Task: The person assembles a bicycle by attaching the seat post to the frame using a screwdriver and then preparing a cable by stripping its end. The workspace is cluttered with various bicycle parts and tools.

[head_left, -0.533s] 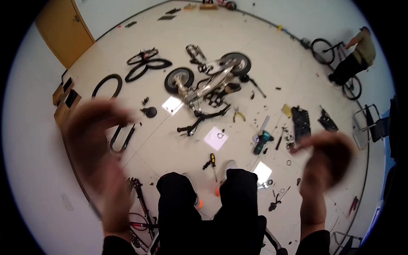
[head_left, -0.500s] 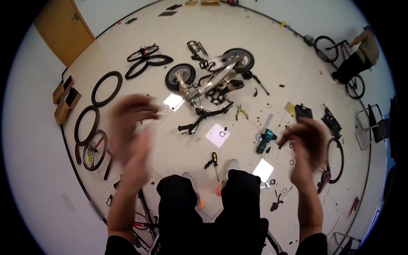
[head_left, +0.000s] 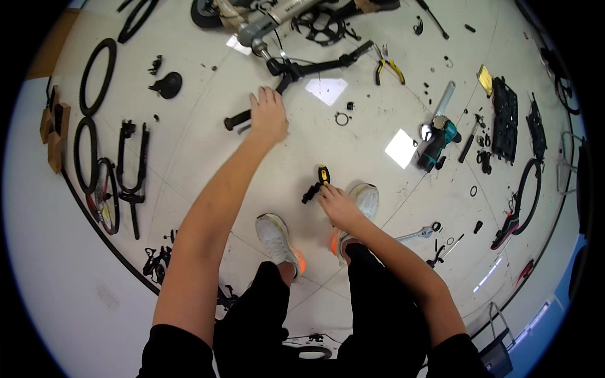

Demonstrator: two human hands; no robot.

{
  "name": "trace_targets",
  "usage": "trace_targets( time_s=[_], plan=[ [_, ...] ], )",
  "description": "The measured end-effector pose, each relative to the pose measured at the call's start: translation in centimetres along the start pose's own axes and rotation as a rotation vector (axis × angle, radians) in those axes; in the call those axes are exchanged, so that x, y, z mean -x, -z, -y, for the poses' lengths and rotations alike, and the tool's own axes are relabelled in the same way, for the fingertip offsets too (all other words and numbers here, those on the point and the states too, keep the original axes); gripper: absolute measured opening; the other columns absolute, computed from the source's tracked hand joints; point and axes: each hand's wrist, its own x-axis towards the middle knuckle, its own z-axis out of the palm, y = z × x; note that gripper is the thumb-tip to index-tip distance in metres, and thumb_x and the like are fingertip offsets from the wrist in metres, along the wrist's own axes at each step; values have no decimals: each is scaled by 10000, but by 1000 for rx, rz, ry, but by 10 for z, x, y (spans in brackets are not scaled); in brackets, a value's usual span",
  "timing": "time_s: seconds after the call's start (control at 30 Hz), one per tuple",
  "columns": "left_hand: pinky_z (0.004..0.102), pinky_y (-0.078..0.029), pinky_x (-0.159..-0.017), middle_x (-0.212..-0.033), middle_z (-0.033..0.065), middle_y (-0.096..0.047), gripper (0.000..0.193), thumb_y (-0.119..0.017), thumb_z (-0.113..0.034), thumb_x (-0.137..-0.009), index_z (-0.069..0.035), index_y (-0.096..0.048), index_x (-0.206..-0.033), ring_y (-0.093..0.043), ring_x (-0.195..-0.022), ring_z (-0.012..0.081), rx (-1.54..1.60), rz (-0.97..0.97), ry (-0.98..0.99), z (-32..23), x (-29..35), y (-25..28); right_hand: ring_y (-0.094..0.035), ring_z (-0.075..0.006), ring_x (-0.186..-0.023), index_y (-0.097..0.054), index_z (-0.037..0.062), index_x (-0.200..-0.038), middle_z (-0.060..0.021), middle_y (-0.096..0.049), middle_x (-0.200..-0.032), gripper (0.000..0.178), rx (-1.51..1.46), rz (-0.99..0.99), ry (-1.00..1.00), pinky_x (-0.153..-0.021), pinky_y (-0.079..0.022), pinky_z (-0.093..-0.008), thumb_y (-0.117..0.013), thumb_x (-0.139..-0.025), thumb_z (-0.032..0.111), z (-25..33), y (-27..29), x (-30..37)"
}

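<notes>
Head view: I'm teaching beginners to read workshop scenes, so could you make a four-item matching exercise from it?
1. Screwdriver
2. Pliers
3. Power tool
4. Left hand

A. teal and black
B. over the left part of the handlebar
C. at the right hand
D. beside the handlebar's right end

Pairs: 1-C, 2-D, 3-A, 4-B

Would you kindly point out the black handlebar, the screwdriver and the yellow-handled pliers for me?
Black handlebar (head_left: 321, 65): head view, on the bar's uncovered right-hand section.
Screwdriver (head_left: 324, 174): head view, on its yellow-and-black handle.
Yellow-handled pliers (head_left: 384, 62): head view, around the pivot.
</notes>
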Motion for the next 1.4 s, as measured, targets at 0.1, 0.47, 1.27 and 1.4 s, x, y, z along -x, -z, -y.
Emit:
trace_targets(
  time_s=[0.1,0.47,1.27,1.4],
  plan=[
    [408,-465,-820,-1054,159,-603,608,-718,-455,-749,15,-528,-1083,-603,-1006,286,-14,396,283,23,-14,-90,-362,-329,-1321,-575,-1,-1114,-186,-495,-1291,323,251,-107,169,-1068,-336,-470,-555,-813,113,-26,-60,-58],
    [386,-469,-689,-791,121,-615,383,-727,-373,-710,-34,-597,-831,-636,-734,283,146,152,161,12,63,-135,-432,-331,-1245,-580,24,-1065,-170,-513,-1233,286,338,-280,136,-1044,-370,-436,-554,-807,145,-72,-146,-26],
    [420,-412,-776,-849,154,-522,363,-702,-220,-678,-10,-511,-904,-537,-829,336,-28,517,224,84,356,-84,-571,-300,-839,-552,4,-1006,-158,-566,-934,330,-558,-861,-686,-706,-457,-345,-632,-688,41,-170,-118,109],
    [402,-405,-832,-900,140,-516,383,-724,-221,-708,-21,-505,-951,-525,-900,306,-105,620,259,138,390,-91,-555,-170,-672,-555,-29,-944,-98,-550,-750,228,-794,-712,-770,-618,-455,-287,-581,-747,81,-154,-93,104]
  ],
)
